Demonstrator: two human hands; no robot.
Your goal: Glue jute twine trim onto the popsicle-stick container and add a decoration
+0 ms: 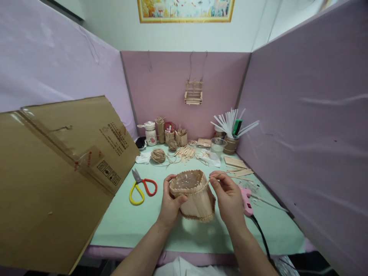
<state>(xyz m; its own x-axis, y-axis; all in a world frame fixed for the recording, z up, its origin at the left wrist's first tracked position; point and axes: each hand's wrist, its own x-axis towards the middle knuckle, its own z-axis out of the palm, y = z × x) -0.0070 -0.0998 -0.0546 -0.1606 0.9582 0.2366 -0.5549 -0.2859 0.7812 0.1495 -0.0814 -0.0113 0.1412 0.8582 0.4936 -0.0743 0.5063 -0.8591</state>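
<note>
Left fingers (pixel 181 199) steady the pale wooden-slat container (pixel 197 206); right fingers (pixel 217 185) pinch a thin tan strand (pixel 207 183), best kept taut.

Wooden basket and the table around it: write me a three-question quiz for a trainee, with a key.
1. True or false: the scissors have two red handles.
2. Which of these fan out of the brown pot at the right rear of the table?
A) spoons
B) white sticks
C) forks
3. The left hand grips the wooden basket. Which hand is nearer the pink glue gun?

Key: 1. False; one handle is red, the other yellow. 2. B. 3. The right hand.
</note>
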